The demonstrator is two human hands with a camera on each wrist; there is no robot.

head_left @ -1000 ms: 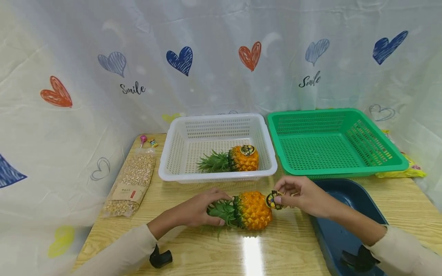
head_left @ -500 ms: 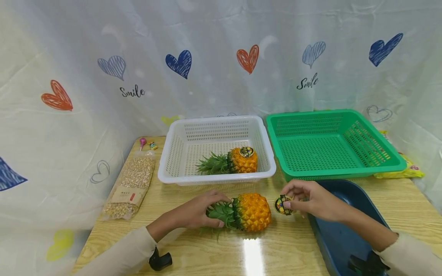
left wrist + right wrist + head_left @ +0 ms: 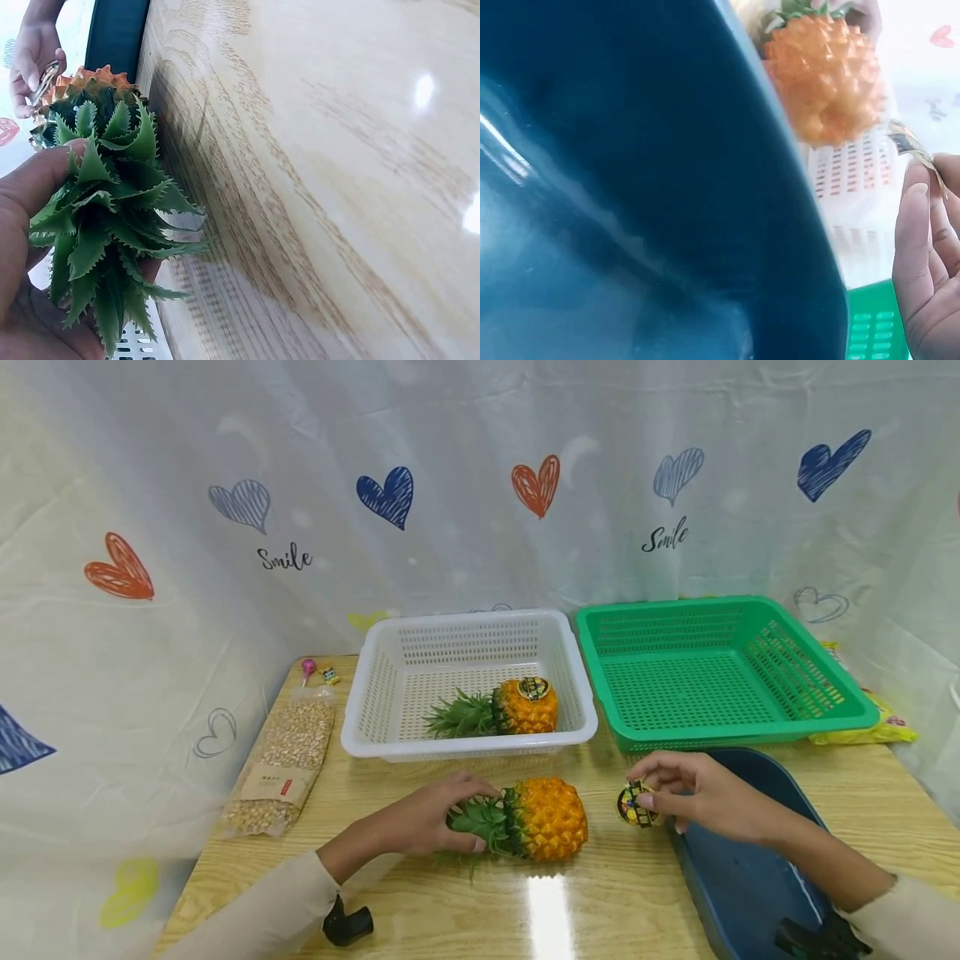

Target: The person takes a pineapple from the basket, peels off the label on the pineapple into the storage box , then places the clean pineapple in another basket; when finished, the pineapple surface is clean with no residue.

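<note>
An orange pineapple (image 3: 553, 820) with a green leafy crown (image 3: 112, 225) lies on its side on the table. My left hand (image 3: 431, 817) grips it by the crown, thumb on the near side in the head view. To the right, my right hand (image 3: 693, 793) pinches a round black-and-gold sticker (image 3: 637, 803) between thumb and fingers, apart from the pineapple. In the right wrist view the sticker (image 3: 915, 146) shows nearly edge-on. A second pineapple (image 3: 527, 706), with a similar sticker on its body, lies in the white basket (image 3: 468, 748).
A green basket (image 3: 742, 731) stands at the back right, beside a yellow packet (image 3: 870, 731). The dark blue tray (image 3: 697, 893) sits under my right forearm. At the left lie a bag of kernels (image 3: 288, 752), a pink lollipop (image 3: 308, 668) and a small wrapped candy (image 3: 330, 675).
My right hand has moved to the right with the sticker, from against the pineapple's end to a gap away from it. My left hand stays on the crown.
</note>
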